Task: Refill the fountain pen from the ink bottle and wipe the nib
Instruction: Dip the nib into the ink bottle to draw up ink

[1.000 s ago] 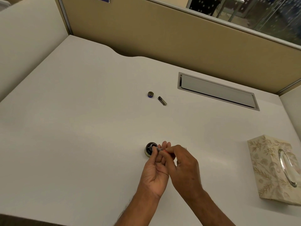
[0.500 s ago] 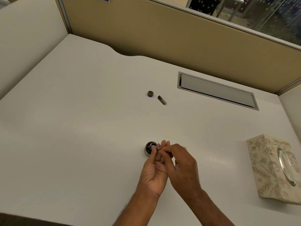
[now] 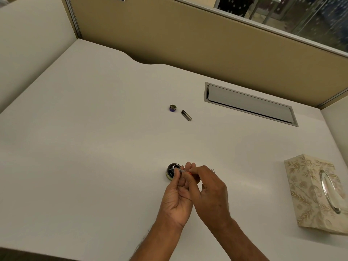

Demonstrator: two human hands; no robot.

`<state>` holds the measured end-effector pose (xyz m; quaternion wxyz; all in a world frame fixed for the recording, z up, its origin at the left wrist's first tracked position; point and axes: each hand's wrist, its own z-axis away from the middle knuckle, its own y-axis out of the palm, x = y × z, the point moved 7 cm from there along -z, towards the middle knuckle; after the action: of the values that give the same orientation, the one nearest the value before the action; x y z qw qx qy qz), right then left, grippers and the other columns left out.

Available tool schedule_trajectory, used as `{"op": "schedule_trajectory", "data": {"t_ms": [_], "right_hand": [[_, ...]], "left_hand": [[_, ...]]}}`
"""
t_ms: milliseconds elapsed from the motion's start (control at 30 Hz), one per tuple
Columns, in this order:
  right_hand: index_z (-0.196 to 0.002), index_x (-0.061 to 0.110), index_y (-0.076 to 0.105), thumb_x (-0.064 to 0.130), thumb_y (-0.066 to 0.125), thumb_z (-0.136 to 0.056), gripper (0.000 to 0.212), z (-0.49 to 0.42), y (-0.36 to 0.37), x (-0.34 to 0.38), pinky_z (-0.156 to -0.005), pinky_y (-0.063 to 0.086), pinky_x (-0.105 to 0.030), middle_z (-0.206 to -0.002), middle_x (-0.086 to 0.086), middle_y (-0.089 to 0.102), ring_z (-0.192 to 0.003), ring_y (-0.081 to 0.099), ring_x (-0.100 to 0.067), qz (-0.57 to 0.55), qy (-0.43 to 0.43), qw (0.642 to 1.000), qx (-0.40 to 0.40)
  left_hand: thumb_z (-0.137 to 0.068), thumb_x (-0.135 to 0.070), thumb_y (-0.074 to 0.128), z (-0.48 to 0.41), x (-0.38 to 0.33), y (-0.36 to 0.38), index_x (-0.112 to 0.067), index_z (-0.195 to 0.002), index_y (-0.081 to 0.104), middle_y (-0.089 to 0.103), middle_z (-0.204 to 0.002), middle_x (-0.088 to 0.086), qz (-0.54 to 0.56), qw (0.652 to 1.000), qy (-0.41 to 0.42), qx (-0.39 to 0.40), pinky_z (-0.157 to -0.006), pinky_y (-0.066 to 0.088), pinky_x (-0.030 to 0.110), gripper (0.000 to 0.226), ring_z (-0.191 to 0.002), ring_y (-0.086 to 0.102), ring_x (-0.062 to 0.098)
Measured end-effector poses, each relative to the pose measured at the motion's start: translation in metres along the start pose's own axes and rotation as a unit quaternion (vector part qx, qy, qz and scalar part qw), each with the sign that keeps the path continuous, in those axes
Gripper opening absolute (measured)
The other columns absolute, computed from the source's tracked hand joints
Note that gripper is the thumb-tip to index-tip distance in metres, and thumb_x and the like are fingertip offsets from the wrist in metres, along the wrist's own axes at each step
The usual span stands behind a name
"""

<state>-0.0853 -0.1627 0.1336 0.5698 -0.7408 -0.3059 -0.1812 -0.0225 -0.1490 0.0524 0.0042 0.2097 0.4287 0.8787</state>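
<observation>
Dark ink bottle (image 3: 171, 173) stands uncapped; just before it the left hand (image 3: 177, 200) and right hand (image 3: 211, 191), close together, pinch the pen (image 3: 183, 171) at its mouth. Filling looks underway; wiping remains.

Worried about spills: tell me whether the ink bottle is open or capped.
Open. The ink bottle has a bare mouth; its cap lies apart, farther back on the desk.

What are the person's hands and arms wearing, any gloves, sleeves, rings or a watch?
Nothing that shows. The left hand and right hand are gloveless, with no ring on the fingers in view. The left forearm and right forearm are uncovered to the frame's bottom edge: no sleeve, watch or bracelet.
</observation>
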Motion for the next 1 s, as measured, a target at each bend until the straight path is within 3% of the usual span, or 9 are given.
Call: {"op": "schedule_trajectory", "data": {"t_ms": [100,200,267,400,533,600,800,900,1000], "right_hand": [[-0.110,0.018,0.070,0.019,0.068,-0.093,0.017,0.0021,0.0000,0.0028,-0.071,0.043,-0.005,-0.096,0.010,0.073,-0.081,0.061,0.002,-0.010,-0.009,1.000,0.005],[-0.102,0.019,0.069,0.016,0.066,-0.093,0.010,0.0032,0.0002,0.0035,-0.067,0.041,-0.004,-0.086,0.009,0.071,-0.070,0.051,0.009,0.001,-0.017,1.000,-0.003],[-0.095,0.018,0.070,0.017,0.066,-0.093,0.005,0.0024,0.0009,0.0019,-0.062,0.046,-0.012,-0.082,0.008,0.071,-0.069,0.056,0.004,-0.001,-0.011,1.000,-0.010],[-0.089,0.017,0.070,0.020,0.069,-0.092,0.004,0.0016,0.0014,-0.0003,-0.061,0.039,-0.009,-0.077,0.010,0.068,-0.065,0.048,0.009,0.010,0.000,1.000,-0.014],[-0.105,0.018,0.071,0.022,0.070,-0.093,0.012,0.0019,0.0004,0.0000,-0.066,0.045,-0.011,-0.090,0.011,0.072,-0.075,0.058,0.001,0.005,-0.005,1.000,-0.004],[-0.109,0.017,0.071,0.016,0.070,-0.093,0.016,0.0020,0.0003,0.0022,-0.072,0.044,-0.006,-0.094,0.009,0.073,-0.080,0.060,0.003,0.002,-0.019,1.000,0.003],[-0.091,0.016,0.070,0.012,0.073,-0.091,0.005,-0.0007,0.0033,-0.0017,-0.063,0.035,-0.005,-0.080,0.010,0.069,-0.066,0.046,0.012,0.002,0.004,1.000,-0.005],[-0.092,0.017,0.070,0.017,0.073,-0.092,0.003,-0.0027,0.0035,-0.0010,-0.062,0.041,-0.013,-0.082,0.010,0.070,-0.069,0.053,0.005,0.000,0.003,1.000,-0.006],[-0.109,0.017,0.071,0.018,0.070,-0.093,0.016,-0.0015,0.0027,0.0024,-0.074,0.052,-0.015,-0.098,0.009,0.074,-0.088,0.066,-0.004,-0.022,-0.009,1.000,0.008]], "left_hand": [[-0.101,-0.020,0.053,0.0010,0.0009,0.0011,0.002,-0.119,0.066,0.077,-0.100,0.020,0.005,1.000,-0.013,0.007,-0.062,0.065,0.038,0.031,-0.088,0.079,0.032],[-0.096,-0.017,0.058,-0.0020,-0.0025,-0.0047,0.001,-0.130,0.062,0.075,-0.114,0.021,-0.013,1.000,0.003,-0.014,-0.069,0.066,0.038,0.038,-0.097,0.078,0.031],[-0.093,-0.016,0.060,-0.0021,-0.0029,-0.0051,0.001,-0.127,0.063,0.076,-0.112,0.020,-0.019,1.000,0.010,-0.017,-0.069,0.066,0.037,0.038,-0.097,0.078,0.031],[-0.094,-0.016,0.059,-0.0018,-0.0027,-0.0034,0.001,-0.122,0.065,0.074,-0.115,0.020,-0.024,1.000,0.017,-0.008,-0.065,0.065,0.039,0.034,-0.097,0.078,0.031],[-0.102,-0.020,0.053,-0.0013,-0.0009,-0.0021,0.006,-0.106,0.073,0.077,-0.102,0.021,-0.019,1.000,0.001,-0.002,-0.063,0.066,0.037,0.033,-0.090,0.079,0.031],[-0.100,-0.019,0.055,-0.0003,-0.0006,-0.0008,0.004,-0.113,0.070,0.078,-0.101,0.021,-0.016,1.000,0.001,-0.002,-0.062,0.065,0.036,0.031,-0.089,0.079,0.031],[-0.091,-0.015,0.061,-0.0018,-0.0032,-0.0020,0.002,-0.131,0.059,0.074,-0.115,0.020,-0.026,0.999,0.023,-0.017,-0.071,0.066,0.040,0.044,-0.096,0.078,0.031],[-0.099,-0.018,0.056,-0.0013,-0.0026,-0.0008,0.001,-0.129,0.062,0.074,-0.115,0.020,-0.019,1.000,0.015,-0.011,-0.068,0.066,0.040,0.036,-0.095,0.078,0.032],[-0.102,-0.021,0.053,0.0003,-0.0006,0.0021,0.002,-0.119,0.066,0.077,-0.102,0.021,-0.003,1.000,-0.003,0.000,-0.063,0.065,0.039,0.031,-0.091,0.079,0.032]]}}
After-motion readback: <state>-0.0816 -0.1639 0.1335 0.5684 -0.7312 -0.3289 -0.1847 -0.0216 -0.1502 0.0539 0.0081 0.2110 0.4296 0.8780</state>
